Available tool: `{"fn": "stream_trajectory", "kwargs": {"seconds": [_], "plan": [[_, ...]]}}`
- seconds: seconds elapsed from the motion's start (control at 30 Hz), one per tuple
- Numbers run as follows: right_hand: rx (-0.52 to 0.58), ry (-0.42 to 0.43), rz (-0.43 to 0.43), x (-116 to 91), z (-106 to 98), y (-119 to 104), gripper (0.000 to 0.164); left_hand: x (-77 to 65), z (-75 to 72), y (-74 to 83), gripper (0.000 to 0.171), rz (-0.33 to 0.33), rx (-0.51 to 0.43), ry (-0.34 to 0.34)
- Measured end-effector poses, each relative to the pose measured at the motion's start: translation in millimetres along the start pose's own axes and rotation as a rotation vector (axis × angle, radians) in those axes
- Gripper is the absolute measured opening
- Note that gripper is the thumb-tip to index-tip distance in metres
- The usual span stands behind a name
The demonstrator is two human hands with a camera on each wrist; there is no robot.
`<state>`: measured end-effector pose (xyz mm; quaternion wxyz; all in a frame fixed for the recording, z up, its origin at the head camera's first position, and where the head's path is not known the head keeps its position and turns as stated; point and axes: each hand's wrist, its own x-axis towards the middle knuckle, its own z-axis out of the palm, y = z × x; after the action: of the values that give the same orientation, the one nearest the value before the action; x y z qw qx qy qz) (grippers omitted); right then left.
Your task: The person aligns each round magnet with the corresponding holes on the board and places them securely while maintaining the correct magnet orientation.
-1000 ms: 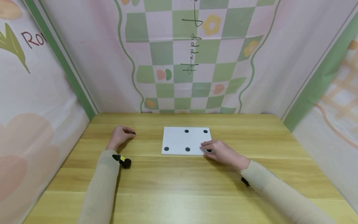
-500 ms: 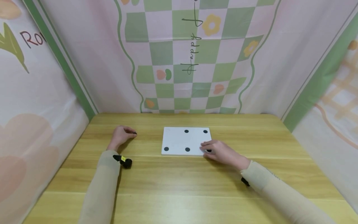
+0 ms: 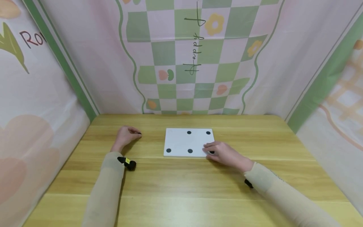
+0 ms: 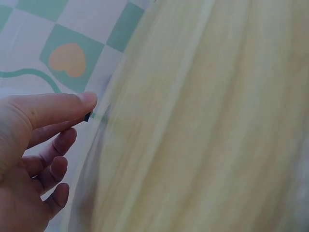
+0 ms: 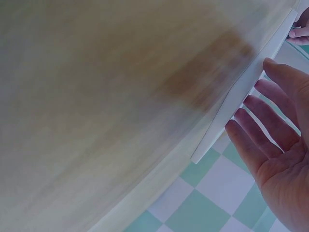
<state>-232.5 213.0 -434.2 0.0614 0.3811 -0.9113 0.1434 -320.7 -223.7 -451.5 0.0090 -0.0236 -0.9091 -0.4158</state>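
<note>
My left hand (image 3: 126, 136) is at the left of the table, beyond the board's left side. Its thumb and forefinger pinch a small black piece (image 4: 87, 117), mostly hidden by the fingertips; the other fingers are loosely bent. In the middle of the table lies a flat white rectangular board (image 3: 178, 142) with several round black dots (image 3: 190, 151) on it. Its far left corner bears no dot. My right hand (image 3: 227, 154) rests at the board's near right corner, partly covering a dot there. In the right wrist view its fingers extend along the board's edge (image 5: 239, 94).
The wooden table (image 3: 175, 195) ends at the back against a curtain (image 3: 210, 56) with a green and white check pattern. More printed cloth hangs at the left and right sides. A black wrist camera (image 3: 129, 164) sits on the left sleeve.
My left hand has moved slightly to the right, towards the board, with the small black piece in its pinch. The right hand and the board have stayed put.
</note>
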Motion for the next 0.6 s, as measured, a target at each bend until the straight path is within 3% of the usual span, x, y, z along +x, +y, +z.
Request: {"fn": "stream_trajectory", "kwargs": {"seconds": [0.6], "plan": [[-0.006, 0.01, -0.011, 0, 2, 1, 0.026, 4.6, 12.6, 11.0, 0.023, 0.03, -0.044, 0.006]]}}
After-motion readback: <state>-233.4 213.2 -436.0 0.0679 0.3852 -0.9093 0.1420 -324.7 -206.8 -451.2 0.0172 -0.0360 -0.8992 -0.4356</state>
